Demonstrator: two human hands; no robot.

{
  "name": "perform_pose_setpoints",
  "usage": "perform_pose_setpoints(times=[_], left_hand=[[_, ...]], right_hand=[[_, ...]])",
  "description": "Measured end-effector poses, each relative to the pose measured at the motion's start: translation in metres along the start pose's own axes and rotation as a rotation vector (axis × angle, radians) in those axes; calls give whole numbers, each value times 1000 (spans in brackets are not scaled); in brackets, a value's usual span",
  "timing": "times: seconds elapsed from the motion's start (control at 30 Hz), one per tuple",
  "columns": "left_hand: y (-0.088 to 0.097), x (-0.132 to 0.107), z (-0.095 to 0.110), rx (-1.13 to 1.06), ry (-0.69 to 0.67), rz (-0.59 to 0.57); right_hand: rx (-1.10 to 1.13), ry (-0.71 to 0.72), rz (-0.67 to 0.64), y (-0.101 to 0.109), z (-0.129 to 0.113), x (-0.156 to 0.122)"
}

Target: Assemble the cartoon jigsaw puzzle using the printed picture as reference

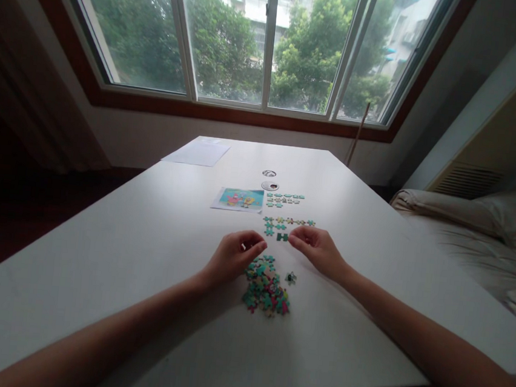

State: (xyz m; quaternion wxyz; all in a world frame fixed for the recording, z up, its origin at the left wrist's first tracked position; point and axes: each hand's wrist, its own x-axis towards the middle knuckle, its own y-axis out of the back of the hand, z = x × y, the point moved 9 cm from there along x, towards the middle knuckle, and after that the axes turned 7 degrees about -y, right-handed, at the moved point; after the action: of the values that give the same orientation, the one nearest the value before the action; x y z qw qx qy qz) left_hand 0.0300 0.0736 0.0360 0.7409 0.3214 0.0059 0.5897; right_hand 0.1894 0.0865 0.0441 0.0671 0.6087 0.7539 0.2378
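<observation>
My right hand [319,248] is closed in a pinch, its fingertips at the edge of a dark green puzzle piece [282,237]. My left hand [235,251] hovers by the far left side of a heap of puzzle pieces [267,289], thumb and index finger drawn together. Whatever those fingers hold, if anything, cannot be made out. One loose puzzle piece [290,277] lies right of the heap. Beyond my hands, short rows of puzzle pieces [289,221] are laid out, with more rows of pieces [284,200] behind them.
A picture card [241,199] with cartoon figures lies left of the rows. Two small round items [269,185] [269,173] sit farther back. White paper [198,152] rests at the far left of the white table [142,255]. A sofa [469,220] stands on the right.
</observation>
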Motion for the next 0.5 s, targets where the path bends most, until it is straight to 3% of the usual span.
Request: perform_pose_setpoints(times=[0.2, 0.5], left_hand=[[8, 4, -16, 14, 16, 52], [5, 3, -18, -6, 28, 39]], right_hand=[[-1, -2, 140, 31, 17, 8], [-29, -18, 127, 28, 19, 7]])
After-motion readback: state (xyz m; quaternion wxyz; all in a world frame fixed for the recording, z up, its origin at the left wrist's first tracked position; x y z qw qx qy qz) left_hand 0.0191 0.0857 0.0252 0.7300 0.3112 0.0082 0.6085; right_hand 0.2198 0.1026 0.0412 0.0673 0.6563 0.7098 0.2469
